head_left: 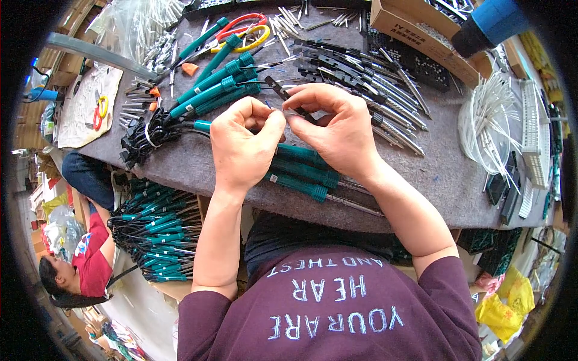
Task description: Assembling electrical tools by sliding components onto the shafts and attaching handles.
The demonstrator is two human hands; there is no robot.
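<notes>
My left hand (244,144) is closed in a pinch, and a bit of thin blue wire (268,104) shows at its fingertips. Close against it, my right hand (340,129) pinches a narrow black strip-like part (278,89), whose lower end my fingers hide. A teal handle (202,126) runs under my left hand. Below both hands lie several teal handles with metal rods (301,183). Beyond my left hand is a bundle of teal handles (211,93) with tied black cords (144,141). Metal rods with black strips (361,78) are piled beyond my right hand.
Red-handled (238,25) and yellow-handled tools (256,37) lie at the back. A cardboard box (415,36) and blue tool (487,27) stand back right, above a bag of white strips (490,123). More teal handles (159,234) fill a box at left, near a seated person (90,253).
</notes>
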